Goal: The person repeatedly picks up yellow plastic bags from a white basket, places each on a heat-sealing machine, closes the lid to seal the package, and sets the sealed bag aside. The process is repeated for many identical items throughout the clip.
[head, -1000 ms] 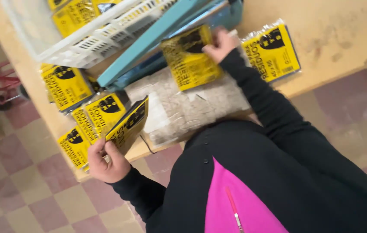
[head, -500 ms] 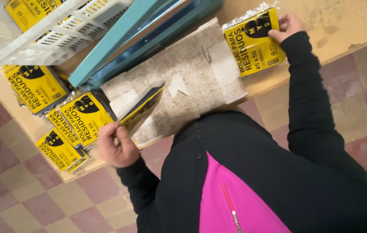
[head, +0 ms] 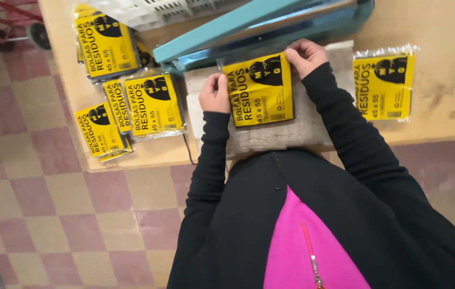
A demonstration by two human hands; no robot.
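Both hands grip one yellow packet (head: 260,90): left hand (head: 214,94) closed on its left edge, right hand (head: 305,55) pinching the top right corner. Packet lies flat on the grey pad (head: 292,134), its top edge at the teal sealer (head: 262,27). Judgement: edge should sit square and wrinkle-free under the bar.

A flat, square yellow packet (head: 260,90) with black print, sealed in clear plastic, lies face up on a grey cloth pad (head: 286,134) at the near edge of the tabletop. Its top edge sits just at the front of the teal heat sealer (head: 259,27). It is held at its left edge and its top right corner.
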